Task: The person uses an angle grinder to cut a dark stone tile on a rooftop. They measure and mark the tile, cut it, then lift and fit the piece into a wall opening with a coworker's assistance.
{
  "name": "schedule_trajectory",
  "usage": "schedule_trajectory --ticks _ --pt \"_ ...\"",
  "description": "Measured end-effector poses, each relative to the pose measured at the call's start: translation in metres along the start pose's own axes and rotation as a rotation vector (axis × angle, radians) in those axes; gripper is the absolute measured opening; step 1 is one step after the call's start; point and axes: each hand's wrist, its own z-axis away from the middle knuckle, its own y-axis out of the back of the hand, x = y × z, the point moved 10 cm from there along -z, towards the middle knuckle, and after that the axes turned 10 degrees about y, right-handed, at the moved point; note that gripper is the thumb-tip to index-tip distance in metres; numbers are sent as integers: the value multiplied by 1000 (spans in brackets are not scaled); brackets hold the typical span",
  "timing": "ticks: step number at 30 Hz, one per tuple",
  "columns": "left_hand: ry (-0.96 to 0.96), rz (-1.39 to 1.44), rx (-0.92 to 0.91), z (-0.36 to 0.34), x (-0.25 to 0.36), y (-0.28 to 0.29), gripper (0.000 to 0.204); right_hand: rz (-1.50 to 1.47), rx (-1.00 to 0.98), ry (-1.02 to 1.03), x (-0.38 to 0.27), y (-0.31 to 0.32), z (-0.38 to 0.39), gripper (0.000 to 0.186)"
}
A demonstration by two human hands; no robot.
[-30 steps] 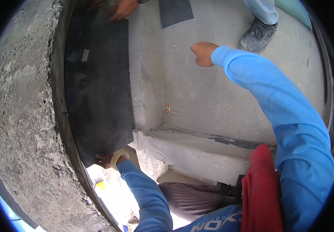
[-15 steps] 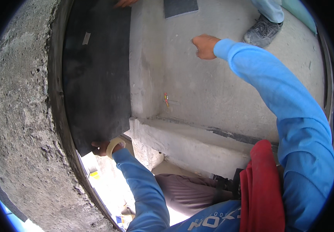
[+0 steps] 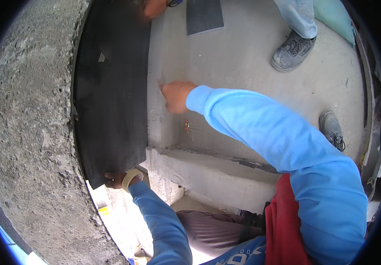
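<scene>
A large dark grey slab [image 3: 113, 101] lies lengthwise along the rough concrete ledge, with a small pale strip [image 3: 101, 57] stuck on its face. My left hand [image 3: 115, 179] grips the slab's near edge, fingers partly hidden beneath it. Around my left wrist sits a roll of cream tape [image 3: 131, 179]. My right hand [image 3: 177, 96] is closed in a pinch beside the slab's right edge, apart from it; what its fingertips hold, if anything, is blurred. At the slab's far right edge, another person's hand [image 3: 155, 8] with a dark wristwatch touches it.
Rough concrete [image 3: 27, 110] borders the slab on the left. A low plastered step [image 3: 212, 176] crosses in front of my legs. Another person's dusty shoes [image 3: 292, 52] stand on the grey floor at right. A smaller dark tile [image 3: 204, 17] lies at the far side, and a pale green sack [image 3: 335, 18] sits beyond.
My right hand has swung left and nearer, toward the slab's right edge. The other person's hand reaches further into view, and a second shoe now shows. My left hand keeps its grip.
</scene>
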Motion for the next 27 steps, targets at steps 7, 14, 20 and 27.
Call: schedule_trajectory --ticks 7,14,20,27 --pt "-5 46 -24 -4 -12 -4 61 -48 -85 -73 33 17 9 46" --pt "-173 -43 3 -15 -14 -3 66 -74 -62 -94 47 32 19 42" --pt "-86 -53 -8 2 -24 2 66 -56 -8 -26 53 36 20 43" --pt "-60 37 -43 -8 -22 -3 62 -57 17 -73 64 43 17 39"
